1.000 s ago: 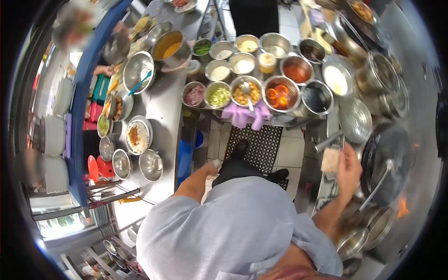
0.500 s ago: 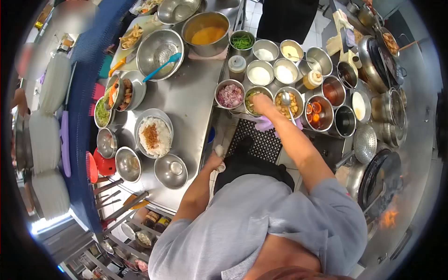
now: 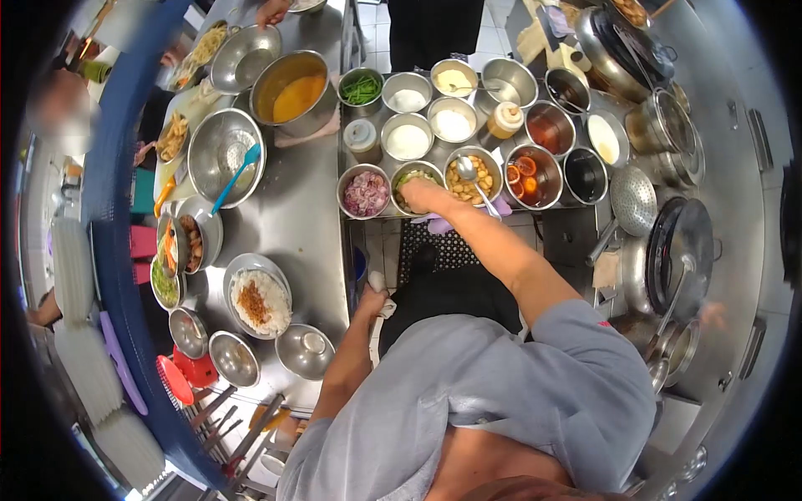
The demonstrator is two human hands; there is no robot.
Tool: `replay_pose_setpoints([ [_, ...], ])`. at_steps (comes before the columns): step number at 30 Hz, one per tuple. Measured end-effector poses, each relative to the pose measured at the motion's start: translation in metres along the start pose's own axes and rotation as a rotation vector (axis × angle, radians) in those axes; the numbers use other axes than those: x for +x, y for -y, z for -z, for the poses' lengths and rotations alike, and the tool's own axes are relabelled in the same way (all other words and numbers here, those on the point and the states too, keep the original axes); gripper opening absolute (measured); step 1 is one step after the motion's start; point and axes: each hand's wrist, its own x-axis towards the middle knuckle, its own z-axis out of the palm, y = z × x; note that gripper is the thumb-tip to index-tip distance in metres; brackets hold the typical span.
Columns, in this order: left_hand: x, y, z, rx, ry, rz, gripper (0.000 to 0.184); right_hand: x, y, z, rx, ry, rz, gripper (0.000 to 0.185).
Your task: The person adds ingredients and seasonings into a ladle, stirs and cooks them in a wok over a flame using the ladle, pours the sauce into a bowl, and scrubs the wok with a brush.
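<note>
Counter [image 3: 311, 215] frame-left; we judge right hand [image 3: 423, 197] picking from mid-frame tin [image 3: 418, 164], grip hidden, left hand [image 3: 373, 301] apparently clutching cloth [image 3: 388, 310]; lifting needs clearance.

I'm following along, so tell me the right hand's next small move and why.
Probably to close the right hand on the chopped greens, since it reaches down into their metal pot; its fingertips are hidden, so any grip there cannot be confirmed.
</note>
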Motion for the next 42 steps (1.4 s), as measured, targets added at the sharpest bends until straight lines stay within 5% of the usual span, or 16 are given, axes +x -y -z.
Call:
replay_pose_setpoints([
  [3, -0.021, -0.026, 0.012, 0.017, 0.028, -0.047, 0.079, -0.023, 0.005, 0.03, 0.133, -0.064, 0.021, 0.02],
  [6, -0.032, -0.034, 0.014, -0.035, 0.072, -0.03, 0.078, -0.065, -0.024, 0.049, 1.156, -0.168, -0.135, 0.028],
  [10, -0.014, -0.009, -0.003, -0.005, 0.063, -0.007, 0.075, -0.124, -0.066, 0.068, 1.881, -0.346, 0.012, 0.018],
  [13, -0.035, -0.028, 0.004, -0.013, 0.068, -0.013, 0.074, -0.12, -0.086, 0.071, 1.844, -0.402, 0.0, 0.023],
  [15, -0.035, -0.029, 0.003, 0.021, 0.085, -0.006, 0.073, -0.114, -0.066, 0.085, 0.913, -0.349, -0.34, 0.034],
  [16, -0.018, -0.012, -0.003, 0.015, 0.091, -0.035, 0.074, -0.1, -0.076, 0.072, 0.507, -0.302, -0.152, 0.036],
  [18, -0.003, 0.004, -0.007, 0.004, 0.08, -0.078, 0.074, -0.082, -0.058, 0.052, 0.011, -0.076, -0.367, 0.03],
  [24, -0.008, -0.003, 0.003, -0.011, 0.069, -0.067, 0.079, -0.083, -0.043, 0.056, -0.111, 0.089, -0.413, 0.027],
  [32, -0.026, -0.001, -0.001, -0.015, 0.052, -0.04, 0.074, -0.061, -0.078, 0.057, -0.093, 0.257, -0.19, 0.038],
  [35, -0.043, -0.009, 0.002, -0.034, 0.046, -0.036, 0.072, -0.082, -0.094, 0.064, 0.328, -0.09, -0.173, 0.043],
  [38, -0.017, 0.012, -0.005, -0.073, 0.092, -0.078, 0.063, -0.127, -0.101, 0.066, 1.442, -0.083, -0.203, 0.023],
  [41, 0.001, 0.023, -0.007, 0.116, 0.141, -0.246, 0.06, -0.201, -0.118, 0.043, 1.849, -0.408, 0.111, 0.012],
  [42, 0.073, 0.086, -0.015, 0.375, 0.219, -0.546, 0.064, -0.236, -0.122, 0.041, 1.875, -0.587, 0.28, 0.014],
])
